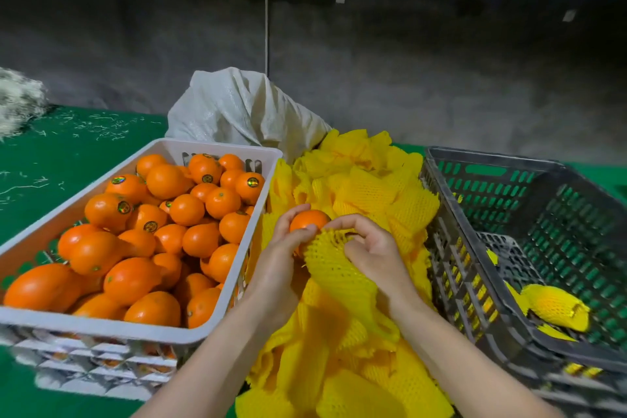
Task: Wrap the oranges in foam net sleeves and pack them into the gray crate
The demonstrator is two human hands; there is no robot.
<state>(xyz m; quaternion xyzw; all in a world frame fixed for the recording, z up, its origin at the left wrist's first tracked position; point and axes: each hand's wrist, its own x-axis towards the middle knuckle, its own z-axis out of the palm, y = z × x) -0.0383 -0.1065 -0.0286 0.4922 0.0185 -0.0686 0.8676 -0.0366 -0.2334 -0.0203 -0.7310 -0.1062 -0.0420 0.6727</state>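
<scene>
Left hand (281,258): grip curled round one orange (307,220), held above the sleeve pile (366,187).
Right hand (376,254): grip pinching the mouth of one yellow sleeve (332,265), its rim touching the orange.
Sleeve pile: loose heap between the two crates (count not readable).
White crate (217,149), left: heaped oranges (135,231), several dozen, some stickered.
Gray crate (492,159), right: one wrapped orange (553,309) on its floor.
Sack (237,108): one, pale, behind the white crate.
Bench (68,146): green.
</scene>
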